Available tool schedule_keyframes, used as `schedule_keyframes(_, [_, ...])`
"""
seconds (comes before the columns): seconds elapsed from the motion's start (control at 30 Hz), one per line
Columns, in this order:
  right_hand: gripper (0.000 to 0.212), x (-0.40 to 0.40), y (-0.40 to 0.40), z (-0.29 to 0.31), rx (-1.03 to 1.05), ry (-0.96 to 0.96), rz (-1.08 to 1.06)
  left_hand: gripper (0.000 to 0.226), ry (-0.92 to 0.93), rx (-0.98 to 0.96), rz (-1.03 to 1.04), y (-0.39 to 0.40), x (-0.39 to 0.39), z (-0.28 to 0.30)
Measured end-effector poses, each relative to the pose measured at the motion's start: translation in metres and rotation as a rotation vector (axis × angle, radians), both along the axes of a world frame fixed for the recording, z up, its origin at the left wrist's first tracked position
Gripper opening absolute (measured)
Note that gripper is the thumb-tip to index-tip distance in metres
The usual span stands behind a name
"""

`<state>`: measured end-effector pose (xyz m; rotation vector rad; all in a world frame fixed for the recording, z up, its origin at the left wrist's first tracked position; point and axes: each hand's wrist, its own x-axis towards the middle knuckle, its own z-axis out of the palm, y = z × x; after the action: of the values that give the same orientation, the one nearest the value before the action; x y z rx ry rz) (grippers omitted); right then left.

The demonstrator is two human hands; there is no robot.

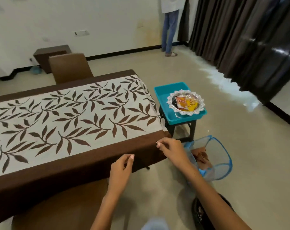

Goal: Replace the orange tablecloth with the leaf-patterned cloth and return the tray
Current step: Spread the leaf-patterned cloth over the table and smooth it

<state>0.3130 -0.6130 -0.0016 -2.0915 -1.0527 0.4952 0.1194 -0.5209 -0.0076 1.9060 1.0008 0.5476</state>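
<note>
Cloth swap done: leaf-patterned cloth (71,117) covers bench | hands: left (121,170), right (171,151) loosely curled at near hem, holding nothing | pending: tray (162,103) on stool (182,128), right; orange cloth (201,156) in mesh basket (212,156)

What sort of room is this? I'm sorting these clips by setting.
Most likely a dining area in a home. A table under a leaf-patterned cloth has brown-covered chairs drawn up to it, dark floor-length curtains hang along one side, and a mesh laundry basket stands on the tiled floor.
</note>
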Motion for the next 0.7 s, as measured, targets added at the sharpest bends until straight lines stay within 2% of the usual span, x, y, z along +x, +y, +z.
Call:
schedule_keyframes(0.17, [0.02,0.065,0.063,-0.021,-0.059,0.016,0.117,0.023,0.072,-0.002,0.16,0.036,0.042,-0.024])
schedule_keyframes(0.3, [0.016,0.116,0.131,-0.037,-0.049,0.003,0.157,0.031,0.162,0.096,0.274,0.089,0.084,-0.048])
schedule_keyframes(0.43, [0.017,0.154,0.202,-0.051,-0.064,-0.01,0.157,0.067,0.429,0.025,0.299,0.149,0.122,-0.085])
schedule_keyframes(0.5, [0.023,0.169,0.234,-0.061,-0.082,-0.022,0.177,0.082,0.509,0.062,0.297,0.176,0.137,-0.103])
schedule_keyframes(0.6, [0.039,0.182,0.277,-0.077,-0.149,-0.056,0.228,0.101,0.626,0.114,0.256,0.201,0.152,-0.123])
schedule_keyframes(0.7, [0.058,0.183,0.312,-0.094,-0.278,-0.193,0.359,0.113,0.735,0.078,0.225,0.212,0.155,-0.142])
